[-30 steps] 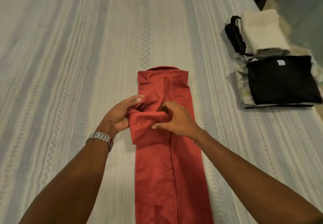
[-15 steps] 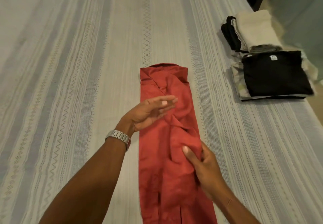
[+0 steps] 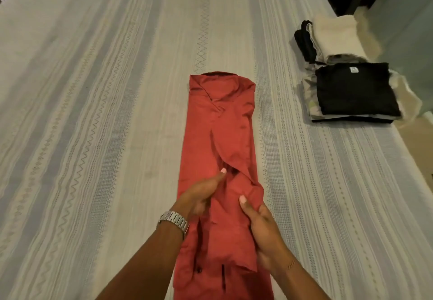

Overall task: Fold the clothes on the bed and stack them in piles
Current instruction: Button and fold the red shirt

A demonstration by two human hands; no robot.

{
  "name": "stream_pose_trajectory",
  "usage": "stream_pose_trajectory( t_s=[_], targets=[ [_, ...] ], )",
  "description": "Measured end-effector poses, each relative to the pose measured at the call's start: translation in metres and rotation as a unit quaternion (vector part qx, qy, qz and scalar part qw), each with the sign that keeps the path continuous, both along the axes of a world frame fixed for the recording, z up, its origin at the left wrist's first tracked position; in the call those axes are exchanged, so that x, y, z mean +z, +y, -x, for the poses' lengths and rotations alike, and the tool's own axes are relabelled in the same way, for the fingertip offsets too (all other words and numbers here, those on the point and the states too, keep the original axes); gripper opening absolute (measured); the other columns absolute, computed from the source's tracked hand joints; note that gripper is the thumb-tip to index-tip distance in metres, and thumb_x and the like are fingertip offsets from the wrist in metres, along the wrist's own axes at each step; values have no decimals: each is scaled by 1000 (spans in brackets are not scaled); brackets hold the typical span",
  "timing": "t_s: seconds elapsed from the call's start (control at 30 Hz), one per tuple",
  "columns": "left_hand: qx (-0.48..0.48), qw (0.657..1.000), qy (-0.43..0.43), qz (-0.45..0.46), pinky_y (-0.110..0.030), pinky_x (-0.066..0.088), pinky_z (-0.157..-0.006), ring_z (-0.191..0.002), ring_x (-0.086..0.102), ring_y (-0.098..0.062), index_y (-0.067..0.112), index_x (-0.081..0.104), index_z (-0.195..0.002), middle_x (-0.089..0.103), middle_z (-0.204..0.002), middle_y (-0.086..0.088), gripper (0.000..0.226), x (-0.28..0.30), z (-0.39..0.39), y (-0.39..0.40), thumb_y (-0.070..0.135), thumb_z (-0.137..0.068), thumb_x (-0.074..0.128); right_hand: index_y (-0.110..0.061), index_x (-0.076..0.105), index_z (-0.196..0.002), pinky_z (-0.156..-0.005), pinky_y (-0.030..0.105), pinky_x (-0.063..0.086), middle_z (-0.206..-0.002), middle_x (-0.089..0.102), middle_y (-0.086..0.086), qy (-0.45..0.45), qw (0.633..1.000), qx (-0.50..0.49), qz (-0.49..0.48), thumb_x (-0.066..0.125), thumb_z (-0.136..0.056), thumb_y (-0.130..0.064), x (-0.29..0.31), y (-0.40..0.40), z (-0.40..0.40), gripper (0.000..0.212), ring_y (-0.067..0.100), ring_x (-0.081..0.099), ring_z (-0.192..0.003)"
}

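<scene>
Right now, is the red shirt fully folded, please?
Partly: the red shirt lies as a long narrow strip, both hands gripping its loose sleeve.

red shirt [image 3: 230, 121] smooth cloth, faint sheen; bedspread [image 3: 105, 88] matt woven; watch [image 3: 174, 220] shiny metal.

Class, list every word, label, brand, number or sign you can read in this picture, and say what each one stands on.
Nothing here can be read.
Neck tag on the folded black garment: a small white label with a dark mark, too small and blurred to read.
Wristwatch on the left wrist: only the metal band shows, with no text visible.
Red shirt and striped bedspread: no lettering visible.
</scene>
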State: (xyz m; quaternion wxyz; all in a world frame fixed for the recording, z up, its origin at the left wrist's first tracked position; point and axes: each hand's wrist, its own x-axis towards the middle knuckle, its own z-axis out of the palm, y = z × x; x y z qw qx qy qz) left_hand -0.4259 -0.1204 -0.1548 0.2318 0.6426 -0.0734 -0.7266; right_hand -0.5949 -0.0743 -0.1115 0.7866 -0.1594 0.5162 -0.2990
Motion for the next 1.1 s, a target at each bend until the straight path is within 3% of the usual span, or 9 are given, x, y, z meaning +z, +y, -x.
stream_pose_trajectory(
  t_s=[0.1, 0.2, 0.33, 0.43, 0.57, 0.67, 0.83, 0.97, 1.1],
  targets=[
    [21, 996, 81, -11, -50, 50, -105, -117, 67, -32, 10, 69, -127, 70, -123, -18, 81, 13, 9, 5, 76, -80, 65, -18, 58, -133, -94, 40, 59, -120, 74, 4, 3, 997, 44, 56, 65, -97, -19, 13, -5, 4, 37, 22, 71, -111],
    [78, 993, 68, 53, -48, 50, -104, -105, 70, -30, 5, 72, -119, 73, -113, -19, 48, 25, 11, 6, 46, -95, 65, -37, 59, -130, -99, 32, 55, -118, 73, -14, 171, 939, 182, 236, 67, -98, -28, 24, -13, 14, 35, 4, 69, -108],
    [61, 975, -149, 154, -23, 48, -55, -57, 58, -17, 11, 67, -78, 67, -65, -5, 21, 21, 18, 12, 25, -92, 73, -30, 69, -99, -62, 31, 50, -73, 69, -8, 421, 735, 233, 478, 60, -98, -31, 50, -15, 21, 9, 11, 65, -67],
    [54, 979, -108, 166, -19, 39, -44, -48, 47, -9, 15, 60, -62, 57, -48, 6, 39, 28, 27, 23, 12, -101, 58, -27, 60, -105, -68, 34, 47, -91, 66, -5, 495, 589, 360, 528, 49, -99, -45, 72, -4, 7, 22, 21, 65, -83],
    [120, 969, 70, 204, -16, 53, -64, -69, 64, -14, 2, 66, -75, 68, -58, 4, 48, 41, 35, 38, 1, -106, 30, -27, 63, -99, -81, 36, 51, -94, 62, -11, 406, 692, 354, 480, 32, -97, -70, 67, 14, -3, 53, 12, 60, -90],
    [147, 942, 206, 221, -40, 36, -117, -130, 55, -38, -24, 48, -132, 55, -135, -37, 50, 41, 32, 44, 19, -108, 39, -32, 54, -127, -88, 30, 48, -114, 56, -13, 506, 722, 228, 413, 59, -84, -70, 35, 5, 17, 57, 7, 53, -106],
    [180, 927, 315, 94, -54, 21, -124, -149, 28, -43, -6, 36, -152, 30, -158, -30, 93, 15, 29, 50, 69, -96, 32, -27, 57, -130, -100, 38, 55, -120, 73, -5, 169, 963, 168, 126, 95, -52, -61, -11, -4, 37, 93, 7, 70, -109],
    [207, 913, 339, 93, -59, 32, -117, -138, 45, -46, -4, 47, -146, 43, -150, -32, 105, 12, 24, 62, 83, -89, 39, -13, 64, -123, -97, 49, 57, -109, 78, 4, 136, 976, 149, 82, 96, -60, -33, -22, 6, 40, 74, 22, 75, -102],
    [139, 951, 227, 156, -49, 57, -94, -113, 67, -39, -2, 60, -134, 60, -134, -30, 48, 15, 18, 69, 20, -92, 71, -17, 76, -109, -101, 45, 55, -104, 79, 1, 160, 958, 197, 133, 92, -69, -44, -18, 11, 39, 51, 18, 74, -101]
  ],
)
